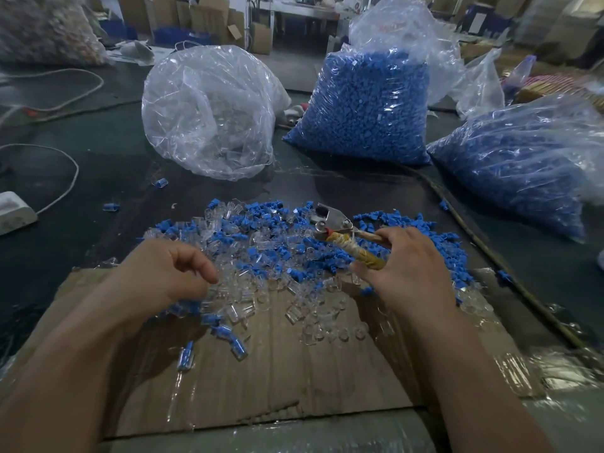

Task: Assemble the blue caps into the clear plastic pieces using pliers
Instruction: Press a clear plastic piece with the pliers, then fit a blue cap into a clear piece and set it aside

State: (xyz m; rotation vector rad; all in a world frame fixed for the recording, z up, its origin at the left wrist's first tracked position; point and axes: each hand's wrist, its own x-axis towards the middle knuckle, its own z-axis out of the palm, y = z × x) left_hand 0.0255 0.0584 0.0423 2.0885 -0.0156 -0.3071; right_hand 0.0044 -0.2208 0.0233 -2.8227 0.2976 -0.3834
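Observation:
A mixed heap of loose blue caps point(261, 220) and clear plastic pieces point(313, 318) covers the middle of the table and the far end of a cardboard sheet point(277, 380). My right hand point(411, 266) grips the pliers point(340, 228) by their tape-wrapped handles, metal jaws pointing left over the heap. My left hand point(166, 273) hovers at the heap's left edge, fingers curled loosely with thumb and forefinger close together; whether it holds a piece cannot be made out. Several assembled pieces point(222, 335) with blue inside lie just below it.
A clear bag of clear pieces point(209, 112) stands behind the heap. Two bags of blue caps point(366, 103) point(523, 165) stand behind and to the right. A white power strip point(14, 212) with its cable lies at the left edge. A cord point(483, 250) runs along the right.

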